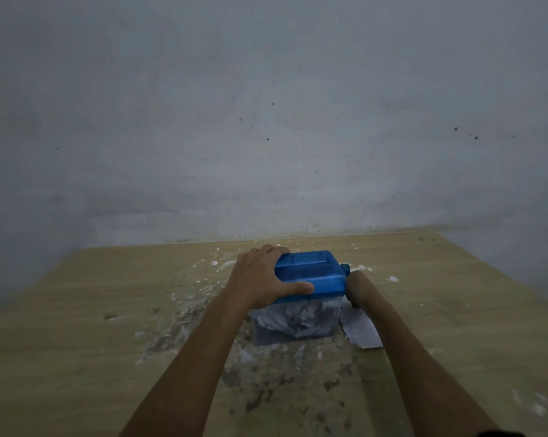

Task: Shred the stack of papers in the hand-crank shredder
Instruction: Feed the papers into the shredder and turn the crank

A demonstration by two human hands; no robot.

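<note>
The shredder [308,272], a light plastic box mid-bench [77,310] over a bin of shreds [294,320], would skate when cranked, so our left hand [260,275] clamps its lid while our right hand [356,287], fingers hidden, reaches its crank side.

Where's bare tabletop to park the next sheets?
Bare wood lies left of the left hand and right of the paper sheet, out to the table edges. Crowded: white flecks and scuffs around the blue shredder and the near middle between the forearms.
</note>
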